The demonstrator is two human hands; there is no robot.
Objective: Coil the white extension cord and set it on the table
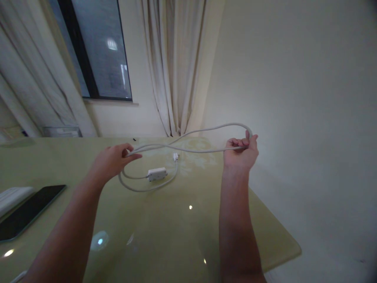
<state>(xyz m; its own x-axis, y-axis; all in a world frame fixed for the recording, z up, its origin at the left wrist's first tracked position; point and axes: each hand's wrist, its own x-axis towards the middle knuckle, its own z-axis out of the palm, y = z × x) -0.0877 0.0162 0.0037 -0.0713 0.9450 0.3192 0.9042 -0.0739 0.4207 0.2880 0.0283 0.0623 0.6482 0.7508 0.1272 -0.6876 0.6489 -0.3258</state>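
Observation:
A long white cable (200, 151) is stretched in a loop between my two hands above the table. My left hand (116, 159) pinches its strands between thumb and fingers. On the right, my right hand (243, 151) has its fingers curled round the far bend of the loop, palm turned up. Below my left hand the rest of the cable hangs down to a white power strip or adapter block (157, 174) on the tabletop. A white plug (176, 157) with metal prongs is at the cable's end, just behind the block.
The glossy pale green table (165, 236) has a corner at the lower right. A dark tablet-like slab (32, 210) and a white box (13, 198) lie at the left. Behind stand a wall, curtains (173, 67) and a window (100, 47).

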